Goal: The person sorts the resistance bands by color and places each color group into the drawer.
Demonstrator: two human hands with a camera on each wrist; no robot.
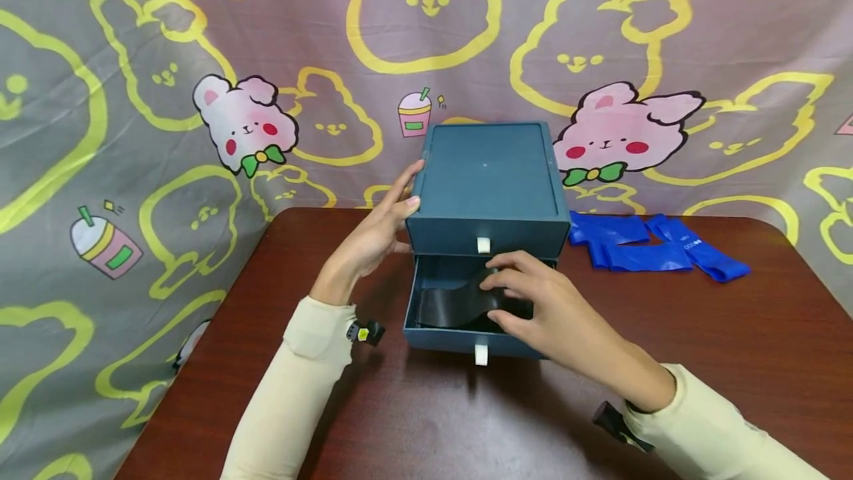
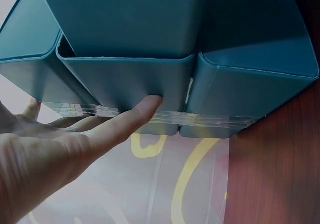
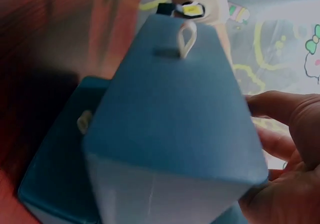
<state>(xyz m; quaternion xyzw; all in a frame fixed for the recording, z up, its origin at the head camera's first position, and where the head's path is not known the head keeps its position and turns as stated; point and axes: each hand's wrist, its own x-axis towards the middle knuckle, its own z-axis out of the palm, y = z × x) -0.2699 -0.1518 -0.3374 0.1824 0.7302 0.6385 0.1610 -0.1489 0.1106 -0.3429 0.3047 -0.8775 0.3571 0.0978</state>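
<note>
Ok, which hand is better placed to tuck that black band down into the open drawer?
Probably the right hand: its fingers already rest on the black band inside the open lower drawer. The left hand lies flat against the box, steadying its side.

Head view from above and behind, facing forward-down, wrist views very close, all sharing the teal cardboard drawer box (image 1: 489,191).

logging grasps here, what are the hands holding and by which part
The right hand pinches the black band at its right end, inside the open lower drawer. The left hand grips nothing; its straight fingers press the teal box's left side.
</note>
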